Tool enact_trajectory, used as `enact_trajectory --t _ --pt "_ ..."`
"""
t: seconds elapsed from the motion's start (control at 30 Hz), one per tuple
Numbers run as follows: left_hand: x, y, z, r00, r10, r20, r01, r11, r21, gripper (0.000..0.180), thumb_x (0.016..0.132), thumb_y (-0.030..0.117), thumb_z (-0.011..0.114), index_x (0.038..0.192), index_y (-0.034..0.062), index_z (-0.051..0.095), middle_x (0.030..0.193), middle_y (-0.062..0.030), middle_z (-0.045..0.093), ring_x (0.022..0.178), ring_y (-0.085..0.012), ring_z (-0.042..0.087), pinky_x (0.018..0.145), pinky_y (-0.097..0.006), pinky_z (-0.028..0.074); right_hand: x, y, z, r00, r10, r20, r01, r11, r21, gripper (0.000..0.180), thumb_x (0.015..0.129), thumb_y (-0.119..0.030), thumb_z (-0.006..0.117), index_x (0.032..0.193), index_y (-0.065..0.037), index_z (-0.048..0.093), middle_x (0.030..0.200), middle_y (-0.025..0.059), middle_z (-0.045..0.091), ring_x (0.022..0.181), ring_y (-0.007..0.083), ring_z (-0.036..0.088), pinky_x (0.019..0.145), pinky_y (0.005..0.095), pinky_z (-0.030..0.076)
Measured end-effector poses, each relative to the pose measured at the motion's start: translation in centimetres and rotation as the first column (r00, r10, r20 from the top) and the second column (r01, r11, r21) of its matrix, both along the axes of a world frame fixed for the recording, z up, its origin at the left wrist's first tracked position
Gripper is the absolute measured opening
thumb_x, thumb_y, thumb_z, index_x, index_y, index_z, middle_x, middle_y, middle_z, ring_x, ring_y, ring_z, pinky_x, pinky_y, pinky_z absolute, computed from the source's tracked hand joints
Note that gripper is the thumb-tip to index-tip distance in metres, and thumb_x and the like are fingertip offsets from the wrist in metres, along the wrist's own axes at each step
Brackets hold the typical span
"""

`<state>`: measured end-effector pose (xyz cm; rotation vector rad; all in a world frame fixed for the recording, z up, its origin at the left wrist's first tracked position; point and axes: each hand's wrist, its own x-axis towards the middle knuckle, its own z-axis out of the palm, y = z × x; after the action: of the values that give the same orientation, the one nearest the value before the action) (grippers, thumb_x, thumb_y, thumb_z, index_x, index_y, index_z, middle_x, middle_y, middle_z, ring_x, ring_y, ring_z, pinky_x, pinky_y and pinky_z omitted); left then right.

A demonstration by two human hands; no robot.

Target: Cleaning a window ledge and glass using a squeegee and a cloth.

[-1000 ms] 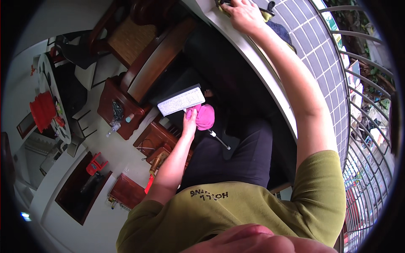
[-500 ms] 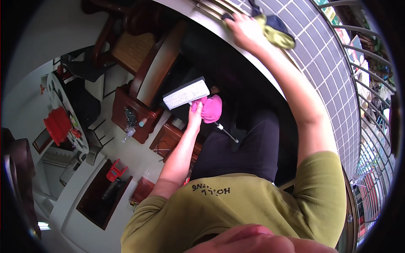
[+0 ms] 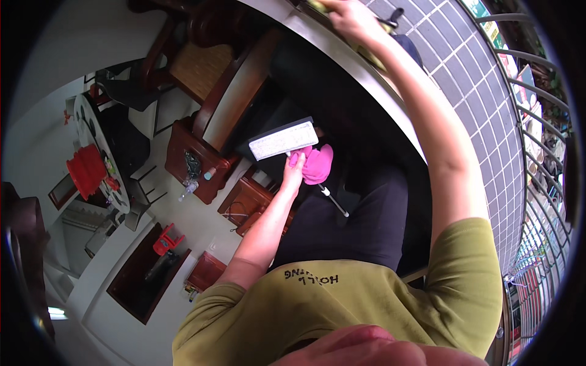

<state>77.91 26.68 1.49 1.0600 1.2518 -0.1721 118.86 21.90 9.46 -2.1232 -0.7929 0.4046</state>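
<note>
- Left hand (image 3: pixel 295 172) closed around the thin metal handle (image 3: pixel 332 200) of a flat mop, fingers wrapped just below the mop head, with a bright pink cloth (image 3: pixel 317 164) bunched against the same grip.
- Flat mop head (image 3: pixel 283 140), a pale rectangular pad on a dark backing, held up beside the left hand, tilted, in front of the dark space under the ledge.
- Metal handle running down and to the right from the hand, across the black trousers (image 3: pixel 354 226).
- Right hand (image 3: pixel 349 17) stretched far up to the top edge of the view, pressed down on a yellow-green cloth (image 3: pixel 318 6) lying on the pale window ledge (image 3: pixel 360 79); fingers partly cut off by the rim, so grip on the cloth cannot be told for certain.
- Small dark clip-like object (image 3: pixel 394 17) just beside the right hand, on the tiled outer wall (image 3: pixel 470 91).
- Olive-green T-shirt (image 3: pixel 366 305) filling the lower part of the view.
- Metal balcony railing (image 3: pixel 537 183) curving down the right side, beyond the tiles.
- Dark wooden chairs (image 3: pixel 207 91) and a small wooden table (image 3: pixel 195 168) to the left of the mop, a red object (image 3: pixel 88 171) farther left on a round table, a red stool (image 3: pixel 168 239) on the pale floor.
</note>
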Motion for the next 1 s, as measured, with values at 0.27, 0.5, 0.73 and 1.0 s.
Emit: enact_trajectory --t 0.27,0.5,0.73,1.0 --pt "-0.9 0.8 -0.6 0.997 -0.007 0.074 0.005 1.000 0.019 0.037 0.092 0.021 0.050 0.123 0.0027 0.046 0.118 -0.0057 0.054 0.109 -0.0136 0.049 0.096 -0.029 0.034 0.6 2.6 1.5 0.997 0.065 0.050 -0.047 0.956 -0.289 0.031 0.076 -0.020 0.049 0.103 -0.020 0.064 0.098 0.0127 0.064 0.090 0.0310 0.061 0.077 0.0406 0.049" --pt "-0.5 0.9 -0.6 0.996 -0.052 0.070 0.054 0.998 -0.022 0.035 0.093 0.022 0.049 0.122 0.0038 0.047 0.116 -0.0050 0.056 0.108 -0.0142 0.051 0.096 -0.029 0.036 1.6 3.2 2.7 0.989 -0.087 -0.122 0.023 0.894 -0.447 0.027 0.070 -0.016 0.052 0.091 -0.006 0.067 0.096 0.0188 0.064 0.089 0.0331 0.062 0.076 0.0401 0.050" --pt "0.2 1.3 -0.4 0.995 -0.037 0.093 0.040 0.999 -0.031 0.037 0.092 0.022 0.050 0.125 0.0038 0.046 0.120 -0.0053 0.053 0.111 -0.0138 0.048 0.097 -0.030 0.034 -4.1 -9.4 -0.6 0.977 0.072 0.201 0.038 0.869 -0.494 0.019 0.076 -0.012 0.052 0.088 -0.002 0.063 0.088 0.0187 0.060 0.085 0.0337 0.059 0.078 0.0437 0.046" --pt "-0.6 2.0 -0.7 0.992 -0.035 0.120 0.042 0.997 -0.058 0.038 0.092 0.022 0.050 0.125 0.0038 0.045 0.119 -0.0053 0.054 0.112 -0.0141 0.048 0.098 -0.030 0.034 -7.0 -13.5 0.3 0.934 -0.319 0.159 0.341 0.930 -0.136 0.022 0.082 -0.013 0.050 0.099 -0.001 0.057 0.084 0.0160 0.052 0.081 0.0313 0.055 0.074 0.0362 0.044"
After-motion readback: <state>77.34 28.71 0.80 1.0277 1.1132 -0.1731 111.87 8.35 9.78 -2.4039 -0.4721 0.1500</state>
